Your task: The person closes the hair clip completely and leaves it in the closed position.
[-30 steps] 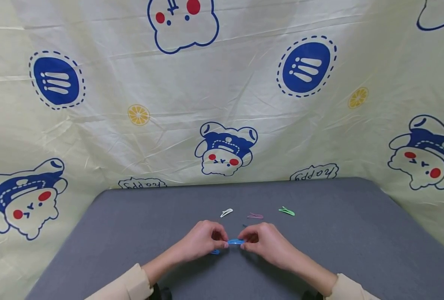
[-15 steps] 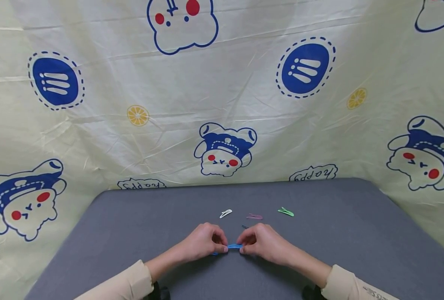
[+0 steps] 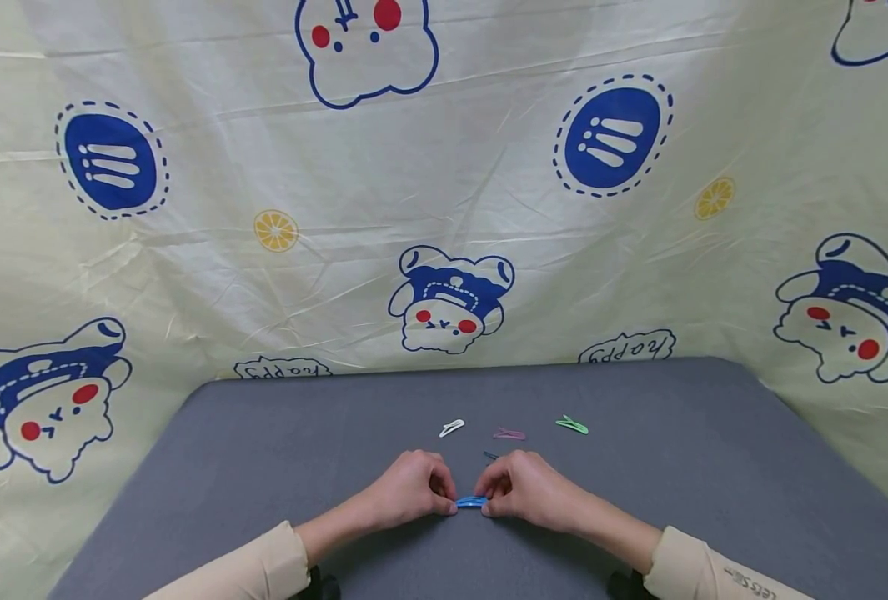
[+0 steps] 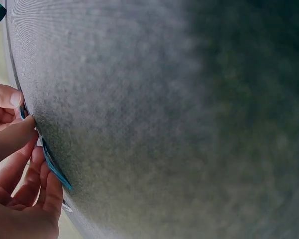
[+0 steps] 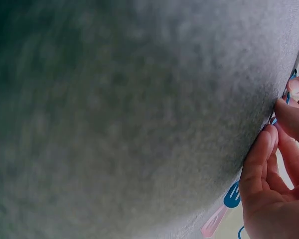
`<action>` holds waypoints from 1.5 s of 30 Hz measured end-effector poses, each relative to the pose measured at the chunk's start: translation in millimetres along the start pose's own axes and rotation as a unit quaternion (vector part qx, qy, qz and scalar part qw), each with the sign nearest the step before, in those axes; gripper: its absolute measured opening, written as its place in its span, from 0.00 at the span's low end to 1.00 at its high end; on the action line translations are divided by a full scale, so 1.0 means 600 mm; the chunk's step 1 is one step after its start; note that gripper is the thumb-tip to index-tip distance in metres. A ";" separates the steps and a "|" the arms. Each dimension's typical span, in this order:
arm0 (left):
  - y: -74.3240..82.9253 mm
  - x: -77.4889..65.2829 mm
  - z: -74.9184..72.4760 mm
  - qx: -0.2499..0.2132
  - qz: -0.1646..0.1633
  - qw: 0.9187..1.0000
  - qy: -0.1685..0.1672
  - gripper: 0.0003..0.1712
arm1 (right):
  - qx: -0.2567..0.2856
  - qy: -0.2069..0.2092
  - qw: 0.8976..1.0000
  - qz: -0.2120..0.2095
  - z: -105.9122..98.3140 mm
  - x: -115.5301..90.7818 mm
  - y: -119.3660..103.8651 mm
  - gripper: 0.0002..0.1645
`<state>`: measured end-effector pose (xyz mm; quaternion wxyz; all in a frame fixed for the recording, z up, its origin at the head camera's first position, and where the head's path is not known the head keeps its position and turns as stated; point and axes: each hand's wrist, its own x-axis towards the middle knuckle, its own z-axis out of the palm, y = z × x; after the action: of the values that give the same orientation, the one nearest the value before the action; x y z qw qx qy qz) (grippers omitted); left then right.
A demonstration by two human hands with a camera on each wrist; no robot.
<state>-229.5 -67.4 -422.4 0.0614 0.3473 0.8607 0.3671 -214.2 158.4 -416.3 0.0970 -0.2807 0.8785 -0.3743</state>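
Between my two hands, low over the table, a blue snap hair clip [image 3: 472,502] lies sideways. My left hand [image 3: 412,490] pinches its left end between thumb and fingers. The right end is pinched by my right hand [image 3: 528,492]. A second blue hair clip [image 4: 56,168] lies on the cloth beside the left fingers in the left wrist view; the hand hides it in the head view. Just beyond the right fingers is a dark hair clip [image 3: 491,455], partly covered. The fingertips hide both ends of the held clip.
Farther back on the grey table [image 3: 301,425] lie a white hair clip [image 3: 452,427], a pink hair clip [image 3: 509,434] and a green hair clip [image 3: 572,424]. A printed cloth backdrop [image 3: 338,183] surrounds the table's back and sides.
Both hands have come slightly nearer the person, bringing the blue hair clip along, each still pinching an end. The second blue clip has passed out of sight behind the left hand in the head view.
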 end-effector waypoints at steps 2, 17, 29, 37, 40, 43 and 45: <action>0.001 0.000 0.000 0.000 0.000 1.000 -0.003 0.08 | -0.001 -0.005 1.000 -0.001 -0.002 0.000 0.000 0.06; -0.004 0.001 -0.019 -0.035 -0.040 0.998 -0.019 0.03 | 0.028 -0.014 0.999 -0.007 -0.014 -0.005 -0.001 0.07; -0.020 0.015 -0.062 -0.040 -0.060 0.997 0.036 0.06 | -0.006 0.015 0.999 -0.047 -0.061 0.021 -0.001 0.12; -0.041 0.033 -0.080 -0.039 -0.074 0.994 0.070 0.09 | -0.012 0.025 0.998 -0.050 -0.077 0.052 0.008 0.14; -0.049 0.039 -0.083 -0.039 -0.074 0.994 0.075 0.09 | -0.016 0.027 0.998 -0.058 -0.082 0.066 0.013 0.14; -0.057 0.045 -0.086 -0.037 -0.072 0.994 0.073 0.09 | -0.022 0.024 0.998 -0.062 -0.085 0.083 0.016 0.14; -0.061 0.049 -0.087 -0.036 -0.074 0.994 0.069 0.10 | -0.021 0.018 0.998 -0.058 -0.086 0.095 0.018 0.14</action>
<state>-290.7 -96.8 -404.8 0.0414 0.2541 0.8725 0.4152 -285.4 163.5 -385.5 0.0537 -0.3264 0.8700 -0.3657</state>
